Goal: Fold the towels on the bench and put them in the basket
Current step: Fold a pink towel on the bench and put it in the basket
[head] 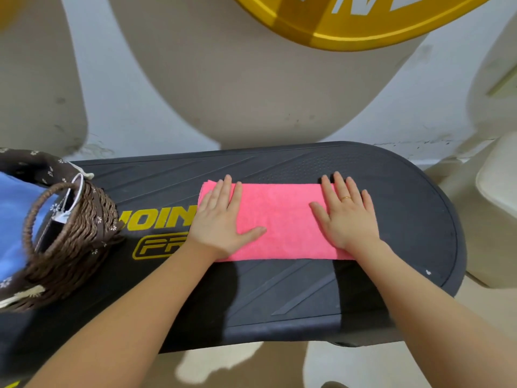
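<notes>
Hands (221,217), two, on one towel (279,219)

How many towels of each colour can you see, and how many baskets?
Pink towel on the bench: 1
Blue towel in the basket: 1
Brown woven basket: 1
Total: 3

Yellow "OIN" and boxed "PR", partly covered, printed on bench (363,169); white letters on yellow sign (349,23), cut off.
</notes>
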A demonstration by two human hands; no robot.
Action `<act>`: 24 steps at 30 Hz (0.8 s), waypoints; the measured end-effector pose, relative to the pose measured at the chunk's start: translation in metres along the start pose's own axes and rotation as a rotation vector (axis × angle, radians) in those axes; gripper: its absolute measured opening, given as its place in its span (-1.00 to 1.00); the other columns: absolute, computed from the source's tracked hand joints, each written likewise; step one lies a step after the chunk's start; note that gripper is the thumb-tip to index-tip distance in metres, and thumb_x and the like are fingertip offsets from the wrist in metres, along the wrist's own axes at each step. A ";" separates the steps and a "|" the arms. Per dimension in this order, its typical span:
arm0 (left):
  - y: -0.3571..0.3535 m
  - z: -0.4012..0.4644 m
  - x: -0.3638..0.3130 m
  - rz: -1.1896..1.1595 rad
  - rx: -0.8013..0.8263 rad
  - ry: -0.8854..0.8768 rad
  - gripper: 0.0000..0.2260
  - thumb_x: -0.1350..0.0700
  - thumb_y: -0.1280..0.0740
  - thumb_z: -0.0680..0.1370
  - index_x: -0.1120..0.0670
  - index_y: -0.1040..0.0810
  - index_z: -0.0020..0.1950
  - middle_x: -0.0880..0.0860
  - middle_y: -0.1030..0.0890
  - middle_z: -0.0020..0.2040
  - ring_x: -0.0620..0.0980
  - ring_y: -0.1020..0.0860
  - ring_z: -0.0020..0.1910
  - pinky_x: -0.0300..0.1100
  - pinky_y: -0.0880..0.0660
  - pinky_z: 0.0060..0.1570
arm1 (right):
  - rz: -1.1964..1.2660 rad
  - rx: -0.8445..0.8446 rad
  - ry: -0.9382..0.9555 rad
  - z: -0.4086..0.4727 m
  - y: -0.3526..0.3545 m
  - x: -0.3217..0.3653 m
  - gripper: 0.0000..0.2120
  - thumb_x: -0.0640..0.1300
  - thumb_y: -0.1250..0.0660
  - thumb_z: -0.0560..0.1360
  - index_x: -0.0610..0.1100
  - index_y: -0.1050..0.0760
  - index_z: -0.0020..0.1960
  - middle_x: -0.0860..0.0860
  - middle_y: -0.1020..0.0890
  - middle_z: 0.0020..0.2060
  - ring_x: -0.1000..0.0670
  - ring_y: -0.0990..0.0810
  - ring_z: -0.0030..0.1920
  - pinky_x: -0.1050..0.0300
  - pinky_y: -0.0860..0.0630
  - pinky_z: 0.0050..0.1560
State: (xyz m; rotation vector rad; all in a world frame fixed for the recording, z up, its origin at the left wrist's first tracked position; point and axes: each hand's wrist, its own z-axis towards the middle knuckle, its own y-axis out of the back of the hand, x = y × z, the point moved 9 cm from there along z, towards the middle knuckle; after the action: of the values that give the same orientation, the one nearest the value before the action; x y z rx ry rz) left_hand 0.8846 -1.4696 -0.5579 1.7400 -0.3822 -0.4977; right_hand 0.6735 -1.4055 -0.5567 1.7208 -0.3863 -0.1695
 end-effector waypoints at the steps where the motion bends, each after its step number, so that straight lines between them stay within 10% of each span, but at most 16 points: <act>1: 0.001 -0.001 0.000 -0.001 -0.004 0.007 0.05 -0.49 0.27 0.16 0.09 0.22 0.52 0.14 0.26 0.53 0.06 0.24 0.52 -0.11 0.25 0.45 | 0.025 0.003 -0.044 0.001 0.002 -0.013 -0.41 0.21 0.14 0.58 0.02 0.14 0.54 -0.01 0.09 0.54 -0.06 0.12 0.54 -0.10 0.14 0.50; 6: 0.005 -0.005 0.000 0.015 -0.022 0.050 0.09 -0.50 0.27 0.16 0.16 0.19 0.52 0.18 0.22 0.53 0.09 0.21 0.52 -0.09 0.24 0.46 | 0.055 -0.079 -0.183 -0.012 0.020 -0.038 -0.40 0.12 0.02 0.60 -0.22 -0.06 0.50 -0.15 -0.06 0.52 -0.15 -0.04 0.50 -0.12 -0.04 0.45; 11: 0.008 -0.007 -0.003 -0.051 -0.027 0.130 -0.05 -0.46 0.18 0.35 0.18 0.17 0.52 0.15 0.20 0.54 0.07 0.19 0.53 -0.07 0.20 0.47 | 0.256 -0.113 -0.244 -0.043 0.027 -0.049 -0.68 0.00 -0.18 0.55 -0.18 -0.43 0.19 -0.18 -0.51 0.08 -0.22 -0.51 0.03 -0.06 -0.45 -0.04; 15: 0.015 0.000 -0.047 -0.121 -0.055 -0.004 -0.29 -0.28 -0.02 0.54 0.03 0.21 0.53 0.05 0.24 0.54 -0.01 0.21 0.52 -0.09 0.22 0.47 | 0.416 -0.046 -0.341 -0.035 0.019 -0.056 -0.71 -0.04 -0.27 0.50 -0.27 -0.48 0.04 -0.19 -0.59 -0.07 -0.22 -0.55 -0.06 0.06 -0.39 -0.16; 24: 0.001 0.011 -0.137 -0.048 -0.040 -0.371 -0.24 -0.35 0.19 0.45 0.06 0.16 0.53 0.02 0.16 0.55 -0.06 0.19 0.52 -0.18 0.33 0.41 | 1.236 0.372 -0.447 -0.040 0.011 -0.039 -0.80 -0.15 -0.46 0.39 -0.29 -0.53 -0.20 -0.13 -0.51 -0.37 -0.04 -0.47 -0.39 0.13 -0.45 -0.29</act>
State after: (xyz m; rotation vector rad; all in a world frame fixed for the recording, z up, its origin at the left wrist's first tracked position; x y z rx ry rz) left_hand 0.7624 -1.4095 -0.5416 1.6197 -0.5887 -0.8612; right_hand 0.6480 -1.3568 -0.5421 1.4896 -1.8071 0.4558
